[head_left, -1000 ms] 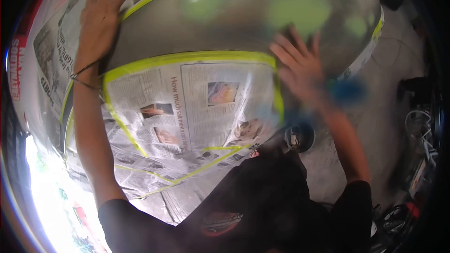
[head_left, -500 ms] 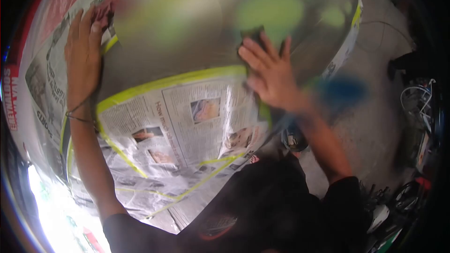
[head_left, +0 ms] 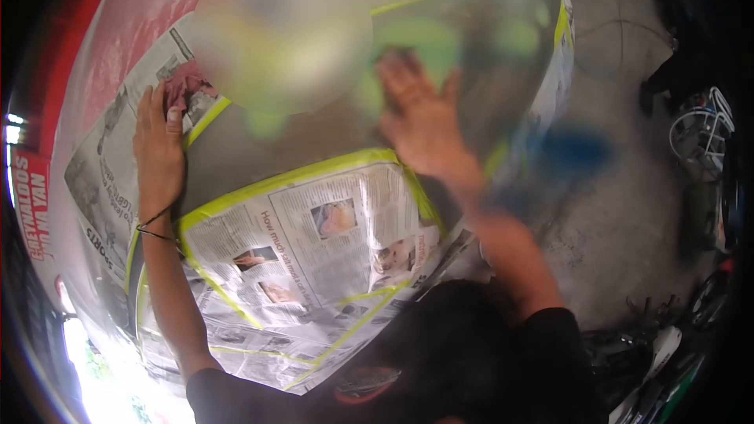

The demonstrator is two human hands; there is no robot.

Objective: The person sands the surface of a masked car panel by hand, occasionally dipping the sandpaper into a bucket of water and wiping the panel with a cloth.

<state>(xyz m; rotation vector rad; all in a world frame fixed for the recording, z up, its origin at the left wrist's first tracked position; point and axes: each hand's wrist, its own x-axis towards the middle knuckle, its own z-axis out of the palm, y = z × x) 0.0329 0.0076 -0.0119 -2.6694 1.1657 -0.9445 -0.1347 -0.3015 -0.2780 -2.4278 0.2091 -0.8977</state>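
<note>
My left hand rests at the edge of the newspaper masking, a crumpled pink cloth at its thumb and fingertips. My right hand lies nearly flat on a grey curved panel with green patches. Under its fingertips shows a bit of a dark sheet, apparently sandpaper, mostly covered by the fingers. Yellow-green tape borders the panel, and a printed newspaper sheet covers the part nearest me. A round blur hides the panel's upper left.
Clear plastic film drapes over red bodywork at left. On the right is concrete floor with a cable, a white wire object and dark clutter. A blue smudge blurs part of the floor.
The view has shifted a little. My right hand has slid further up the panel, away from the taped newspaper. My left hand stays by the pink cloth.
</note>
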